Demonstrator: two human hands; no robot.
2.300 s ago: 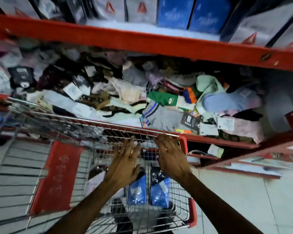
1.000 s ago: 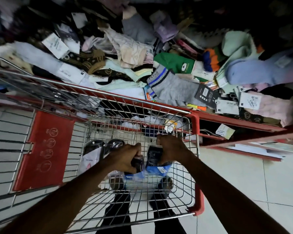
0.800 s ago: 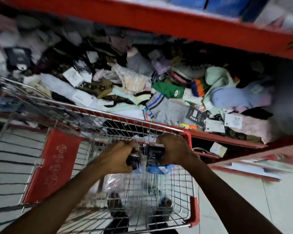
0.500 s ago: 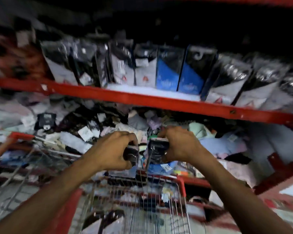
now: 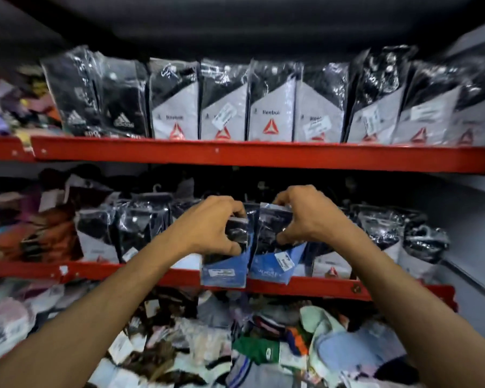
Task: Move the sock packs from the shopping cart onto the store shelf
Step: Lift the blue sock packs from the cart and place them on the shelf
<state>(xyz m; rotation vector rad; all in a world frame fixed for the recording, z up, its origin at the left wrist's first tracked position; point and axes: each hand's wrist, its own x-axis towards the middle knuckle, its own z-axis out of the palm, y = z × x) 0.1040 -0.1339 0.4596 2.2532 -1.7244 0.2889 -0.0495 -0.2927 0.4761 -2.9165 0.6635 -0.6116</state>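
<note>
My left hand (image 5: 210, 228) grips a black-and-blue sock pack (image 5: 226, 268) by its top. My right hand (image 5: 305, 217) holds a second black-and-blue sock pack (image 5: 275, 264) the same way. Both packs hang side by side, touching, in front of the red front edge of the middle shelf (image 5: 319, 287). They are level with the row of black-and-grey packs (image 5: 135, 231) standing on that shelf. The shopping cart is out of view.
The upper red shelf (image 5: 235, 156) carries a full row of black-and-grey sock packs (image 5: 270, 107). Below, a bin of loose mixed socks (image 5: 235, 348) fills the bottom. More packs (image 5: 403, 239) stand at the right of the middle shelf, by a grey side wall (image 5: 471, 219).
Both hands took a blue pack each out of the cart and lifted them up to the middle shelf. The view swung up from the cart to the shelves.
</note>
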